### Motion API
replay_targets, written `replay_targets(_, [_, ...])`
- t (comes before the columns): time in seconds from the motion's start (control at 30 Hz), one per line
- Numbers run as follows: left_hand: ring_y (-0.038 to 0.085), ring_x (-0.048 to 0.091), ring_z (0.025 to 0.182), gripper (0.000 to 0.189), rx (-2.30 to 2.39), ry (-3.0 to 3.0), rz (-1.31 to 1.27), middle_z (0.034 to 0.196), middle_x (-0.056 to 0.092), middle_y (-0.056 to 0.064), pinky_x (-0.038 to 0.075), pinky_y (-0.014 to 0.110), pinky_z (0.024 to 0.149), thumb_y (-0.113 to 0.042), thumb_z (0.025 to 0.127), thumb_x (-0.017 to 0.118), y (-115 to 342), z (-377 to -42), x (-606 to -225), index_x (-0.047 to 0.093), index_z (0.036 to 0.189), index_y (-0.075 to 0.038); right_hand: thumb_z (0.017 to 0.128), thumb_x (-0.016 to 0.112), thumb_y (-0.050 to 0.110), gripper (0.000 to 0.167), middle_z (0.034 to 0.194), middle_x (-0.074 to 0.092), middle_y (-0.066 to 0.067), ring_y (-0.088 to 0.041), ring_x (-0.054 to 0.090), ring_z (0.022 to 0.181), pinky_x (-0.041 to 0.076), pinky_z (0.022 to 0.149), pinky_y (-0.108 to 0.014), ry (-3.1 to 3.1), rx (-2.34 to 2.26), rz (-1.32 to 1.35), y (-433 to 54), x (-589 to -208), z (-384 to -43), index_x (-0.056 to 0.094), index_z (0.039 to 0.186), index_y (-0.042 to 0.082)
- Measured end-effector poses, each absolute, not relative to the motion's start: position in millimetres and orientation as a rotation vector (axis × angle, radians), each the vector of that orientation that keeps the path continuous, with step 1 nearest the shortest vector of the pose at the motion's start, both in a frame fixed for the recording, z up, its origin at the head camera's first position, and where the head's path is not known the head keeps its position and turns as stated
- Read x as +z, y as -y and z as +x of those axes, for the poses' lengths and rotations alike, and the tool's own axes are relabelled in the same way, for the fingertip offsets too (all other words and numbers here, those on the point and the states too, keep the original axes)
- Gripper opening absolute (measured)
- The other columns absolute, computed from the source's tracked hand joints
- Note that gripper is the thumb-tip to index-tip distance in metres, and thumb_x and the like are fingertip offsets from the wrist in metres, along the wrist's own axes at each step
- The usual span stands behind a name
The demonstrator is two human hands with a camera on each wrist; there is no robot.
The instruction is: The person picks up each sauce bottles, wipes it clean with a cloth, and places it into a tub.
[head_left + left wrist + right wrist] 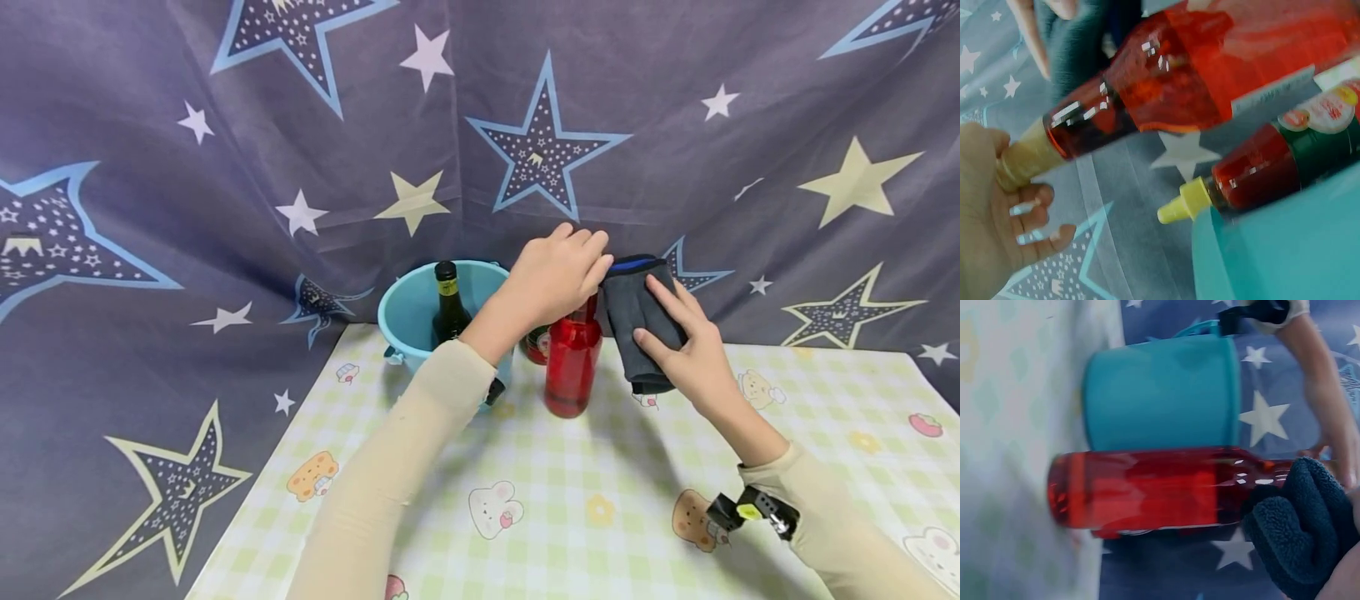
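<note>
My left hand (553, 273) pinches the tan cap (1030, 153) of a tall bottle of red liquid (572, 371). The bottle stands almost upright near the back of the table. To its right, my right hand (693, 354) holds a folded dark grey cloth (636, 321) with a blue strip at its top edge. In the right wrist view the cloth (1297, 528) overlaps the bottle's neck. Behind the red bottle is a sauce bottle (1260, 165) with a yellow nozzle cap and a green label, mostly hidden in the head view.
A light blue bucket (401, 329) stands left of the red bottle, under my left forearm. Inside it leans a dark bottle (448, 312) with a black cap. A green checked cloth (555, 500) covers the table, and a starry curtain (360, 183) hangs right behind.
</note>
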State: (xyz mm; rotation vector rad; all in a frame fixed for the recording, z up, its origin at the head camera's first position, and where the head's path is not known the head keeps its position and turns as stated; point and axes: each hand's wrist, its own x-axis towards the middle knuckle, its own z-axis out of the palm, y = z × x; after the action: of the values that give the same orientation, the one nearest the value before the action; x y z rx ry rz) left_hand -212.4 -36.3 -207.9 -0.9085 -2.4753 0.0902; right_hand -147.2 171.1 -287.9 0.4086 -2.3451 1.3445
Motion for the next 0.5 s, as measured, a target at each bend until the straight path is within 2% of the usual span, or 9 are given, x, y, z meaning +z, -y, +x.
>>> replay_targets(0.2, [0.020,0.055,0.092,0.036,0.093,2.474,-0.957,0.101,0.065,0.001,0.053,0.030,0.075,-0.042,0.111,0.031,38,-213,-207,0.053,0.117,-0.014,0.093,0.073,0.010,0.072,0.169,0.022,-0.010,-0.028,0.017,0.158,0.026,0.122,-0.049,2.300,1.497,0.322,-173,-270,-143,0.043,0.155,0.029])
replay_targets(0.3, [0.021,0.057,0.092,0.037,0.087,2.469,-0.945,0.098,0.065,0.002,0.053,0.030,0.076,-0.042,0.111,0.032,37,-212,-208,0.053,0.119,-0.013,0.094,0.072,0.012,0.071,0.170,0.019,-0.007,-0.023,0.014,0.159,0.029,0.122,-0.033,2.289,1.562,0.298,-176,-261,-142,0.041,0.156,0.030])
replay_targets(0.4, [0.021,0.059,0.091,0.036,0.061,2.478,-0.920,0.093,0.064,0.002,0.052,0.029,0.077,-0.042,0.111,0.035,35,-211,-210,0.053,0.121,-0.012,0.095,0.072,0.012,0.071,0.171,0.016,-0.007,-0.023,0.013,0.159,0.036,0.110,-0.012,2.251,1.654,0.297,-177,-254,-142,0.040,0.156,0.031])
replay_targets(0.5, [0.021,0.060,0.089,0.036,0.042,2.484,-0.872,0.090,0.064,0.003,0.052,0.029,0.075,-0.041,0.111,0.037,34,-209,-211,0.054,0.121,-0.011,0.095,0.071,0.009,0.071,0.172,0.015,-0.006,-0.026,0.015,0.159,0.042,0.095,-0.004,2.170,1.790,0.326,-175,-249,-141,0.042,0.155,0.030])
